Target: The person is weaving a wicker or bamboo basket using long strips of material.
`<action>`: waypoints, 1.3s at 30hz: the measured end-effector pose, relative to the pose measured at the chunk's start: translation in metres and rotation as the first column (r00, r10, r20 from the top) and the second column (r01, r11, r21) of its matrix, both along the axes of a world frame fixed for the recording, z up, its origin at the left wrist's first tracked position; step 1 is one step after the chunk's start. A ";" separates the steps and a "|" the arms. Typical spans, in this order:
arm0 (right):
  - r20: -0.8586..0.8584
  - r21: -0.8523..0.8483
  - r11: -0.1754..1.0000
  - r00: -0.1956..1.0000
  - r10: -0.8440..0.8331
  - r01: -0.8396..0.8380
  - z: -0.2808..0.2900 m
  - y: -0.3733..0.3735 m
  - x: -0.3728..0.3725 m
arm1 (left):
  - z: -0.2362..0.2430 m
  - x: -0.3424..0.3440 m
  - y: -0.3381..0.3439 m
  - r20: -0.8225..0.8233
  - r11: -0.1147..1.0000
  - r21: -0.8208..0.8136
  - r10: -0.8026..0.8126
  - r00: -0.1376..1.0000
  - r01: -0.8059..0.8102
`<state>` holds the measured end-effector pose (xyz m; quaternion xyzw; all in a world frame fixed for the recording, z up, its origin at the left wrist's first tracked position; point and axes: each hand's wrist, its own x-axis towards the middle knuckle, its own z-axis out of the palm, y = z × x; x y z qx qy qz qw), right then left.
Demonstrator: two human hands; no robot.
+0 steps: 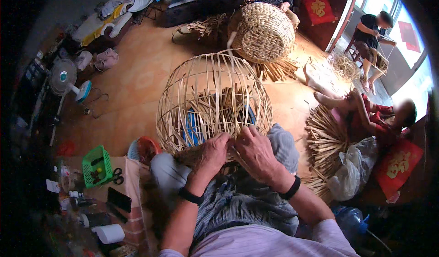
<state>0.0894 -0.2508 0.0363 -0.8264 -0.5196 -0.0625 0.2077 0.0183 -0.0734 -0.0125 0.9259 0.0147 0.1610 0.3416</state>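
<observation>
Here, dry stalks (280, 69) lie on the orange-brown floor (137, 81) beyond the basket frame (232, 92).

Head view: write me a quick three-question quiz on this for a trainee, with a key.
1. What are the left hand and right hand both working on?
2. Pick one. The wristbands are: A) red; B) black; C) white.
3. True or false: the fan stands on the person's left.

Key:
1. The open-ribbed basket.
2. B.
3. True.
</observation>
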 end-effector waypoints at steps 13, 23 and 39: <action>-0.076 0.235 0.970 0.994 0.081 -0.061 -0.016 0.005 0.007 | -0.011 0.000 0.004 -0.001 0.983 -0.179 0.036 0.999 -0.035; -0.355 -0.108 0.992 0.929 -0.102 0.068 -0.009 -0.016 -0.013 | -0.040 0.014 -0.011 0.114 0.977 -0.210 -0.010 0.993 0.034; 0.004 -0.118 0.991 0.998 0.057 -0.057 -0.035 -0.022 -0.006 | -0.057 0.018 -0.009 0.144 0.989 -0.143 -0.018 0.989 0.039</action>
